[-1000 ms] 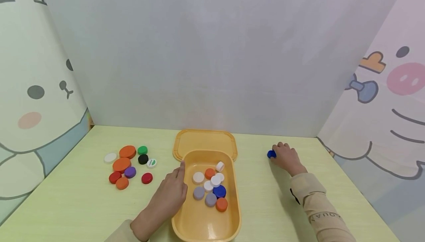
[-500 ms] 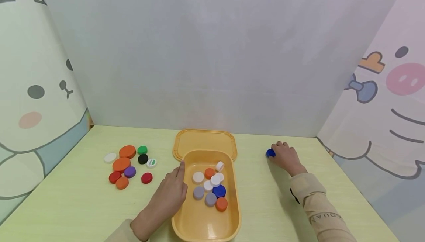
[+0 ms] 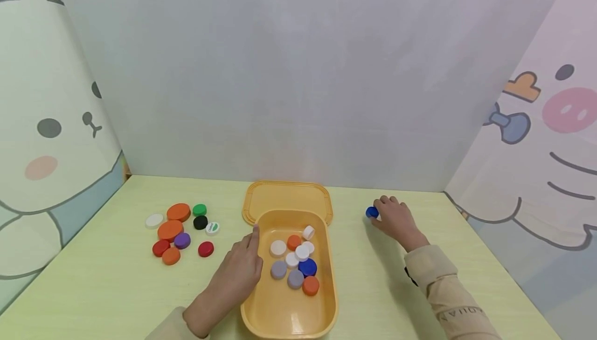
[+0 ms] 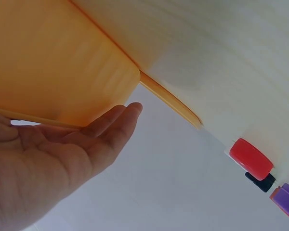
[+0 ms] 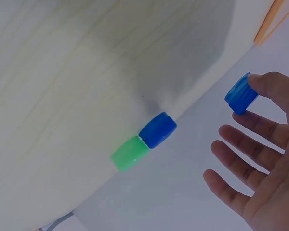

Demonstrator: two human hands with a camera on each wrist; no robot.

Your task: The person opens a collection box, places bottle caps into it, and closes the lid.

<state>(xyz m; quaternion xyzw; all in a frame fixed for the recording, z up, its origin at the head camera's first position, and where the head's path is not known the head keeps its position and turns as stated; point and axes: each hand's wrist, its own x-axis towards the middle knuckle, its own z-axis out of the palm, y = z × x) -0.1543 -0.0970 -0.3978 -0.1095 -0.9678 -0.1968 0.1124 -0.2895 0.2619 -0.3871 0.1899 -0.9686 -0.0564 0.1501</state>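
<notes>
In the head view, my left hand (image 3: 237, 268) rests along the left rim of a yellow plastic box (image 3: 291, 318), index finger stretched forward. The left wrist view shows its straight fingers (image 4: 118, 132) at the box's rim, thumb hidden. My right hand (image 3: 396, 221) is over the right part of the table, pinching a blue bottle cap (image 5: 242, 94) between thumb and index finger, the other fingers spread. Below it, another blue cap (image 5: 157, 130) and a green cap (image 5: 130, 154) stand side by side on the table; the hand hides them from the head view.
Several white, grey, orange and blue caps (image 3: 307, 267) lie inside the box. Its yellow lid (image 3: 289, 195) lies flat behind it. Left of the box is a loose group of orange, red, purple, black, green and white caps (image 3: 170, 231). A grey backdrop (image 3: 298, 81) rises behind the table.
The right hand has shifted slightly left with the blue cap, which shows more at its fingertips. My left hand and the box stay in place.
</notes>
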